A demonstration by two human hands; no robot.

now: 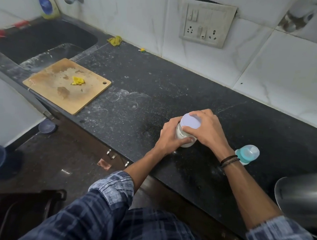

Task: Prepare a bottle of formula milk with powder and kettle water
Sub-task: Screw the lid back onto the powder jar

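Observation:
A clear jar of white powder (182, 139) stands on the black counter (136, 100). It has a pale lilac lid (191, 120). My left hand (168, 136) wraps round the jar's body from the left. My right hand (207, 129) grips the lid from above and the right, fingers curled over its rim. A baby bottle (248, 153) with a teal collar and a clear cap lies on its side just right of my right wrist. The steel kettle (299, 196) shows partly at the right edge.
A wooden cutting board (64, 86) with a yellow scrap lies left of centre, beside a dark sink (43, 38). A yellow cloth (115, 40) sits by the tiled wall. A switch and socket plate (205, 24) hangs on the wall. Drawers and floor lie below the counter's front edge.

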